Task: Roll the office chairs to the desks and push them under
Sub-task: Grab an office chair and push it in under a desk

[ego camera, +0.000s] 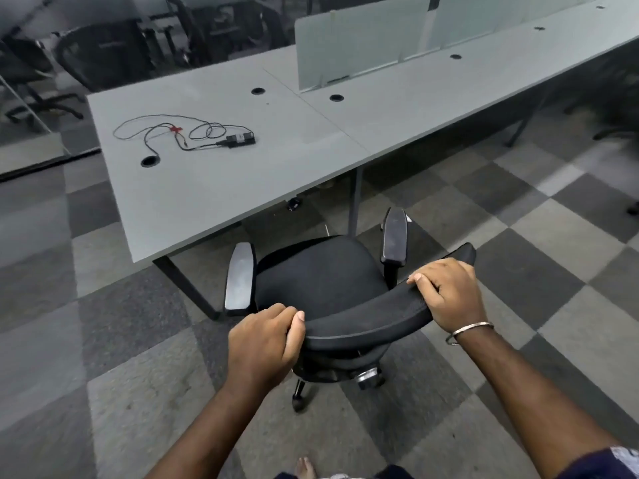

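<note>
bare foot (304, 466) at the bottom edge, on checkered carpet (570, 236). both arms reach forward. left hand (264, 344) curls over the left end of the chair's backrest (373, 312), thumb on the front edge, fingers wrapped behind. right hand (447, 292) grips the top edge toward the right end, fingers folded over it; bangle (470, 331) on that wrist. chair (321, 271) stands just short of the desk (214, 188), seat facing it, front of the seat about level with the desk's near edge, not yet under. one caster (298, 399) shows behind the base; the rest are hidden. left armrest (239, 278) sits close to the desk frame leg (188, 281); right armrest (395, 235) is near the centre post (355, 202). judgement: the risk is a catch. the chair looks turned slightly against the desk edge, so a straight push could drive an armrest into the leg or post, or up against the underside if the arms sit too high; cannot tell clearance from here. something small and dark lies on the floor under the desk (294, 203); a caster could snag on it. on the top, a loose cable (166, 127) with a small black box (240, 140); a hard bump might shift it. beyond, a frosted divider (363, 46) and more chairs (100, 53), blurred.
</note>
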Demonstrator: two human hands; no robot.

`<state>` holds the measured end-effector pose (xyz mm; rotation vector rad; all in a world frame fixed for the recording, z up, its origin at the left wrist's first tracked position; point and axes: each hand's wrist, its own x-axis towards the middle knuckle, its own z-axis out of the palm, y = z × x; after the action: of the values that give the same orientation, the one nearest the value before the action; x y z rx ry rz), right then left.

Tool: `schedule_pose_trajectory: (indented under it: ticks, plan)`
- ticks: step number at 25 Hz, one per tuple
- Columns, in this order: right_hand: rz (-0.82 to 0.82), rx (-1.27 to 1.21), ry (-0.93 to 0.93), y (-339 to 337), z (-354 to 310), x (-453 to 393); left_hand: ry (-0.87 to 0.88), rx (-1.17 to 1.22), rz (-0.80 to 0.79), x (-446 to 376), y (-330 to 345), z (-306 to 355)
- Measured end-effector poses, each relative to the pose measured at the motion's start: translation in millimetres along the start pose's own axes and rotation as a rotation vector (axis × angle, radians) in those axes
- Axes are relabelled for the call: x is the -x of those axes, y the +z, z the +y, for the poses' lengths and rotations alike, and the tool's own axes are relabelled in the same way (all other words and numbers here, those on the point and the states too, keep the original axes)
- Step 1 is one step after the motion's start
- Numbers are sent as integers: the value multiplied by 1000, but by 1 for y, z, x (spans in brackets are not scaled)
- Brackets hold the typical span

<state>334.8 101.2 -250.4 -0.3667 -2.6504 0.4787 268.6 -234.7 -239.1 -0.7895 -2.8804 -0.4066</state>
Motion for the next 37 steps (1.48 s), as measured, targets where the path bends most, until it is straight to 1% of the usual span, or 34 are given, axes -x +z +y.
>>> schedule_pose_trajectory:
  ticks: [3, 8, 11, 13, 15, 18, 20, 23, 26, 29, 30, 32, 35, 37]
  plan:
    - [-35, 13, -89, 6, 16, -31, -90, 45, 20, -14, 7, 13]
    - [-114, 3, -223, 9, 58, -67, -243, 44, 135, -19, 23, 61]
    - [-203, -3, -318, -1, 82, -80, -349, 42, 132, -12, 28, 101]
    - [-246, -14, -346, -6, 90, -85, -404, 61, 121, -7, 30, 117]
    - [-258, -30, -353, -10, 97, -86, -432, 61, 109, -2, 32, 129]
    - [-285, -49, -368, -16, 103, -80, -471, 52, 131, 5, 35, 141]
    - [-311, -50, -381, -20, 101, -69, -496, 63, 156, 12, 34, 141]
    - [-358, -40, -390, -27, 93, -60, -473, 82, 150, 21, 30, 132]
    - [-406, 6, -396, -31, 86, -53, -475, 121, 89, 24, 25, 123]
    - [-504, 58, -309, -33, 75, -61, -497, 164, -4, 16, 15, 109]
    - [-559, 71, -265, -33, 73, -68, -500, 179, -45, 12, 12, 104]
    - [-697, -9, -214, -33, 69, -86, -477, 192, -155, 1, 7, 95]
    - [-878, -224, -140, -28, 69, -116, -371, 193, -359, -29, 5, 87]
    - [-980, -249, -107, -20, 77, -136, -324, 218, -461, -55, 9, 89]
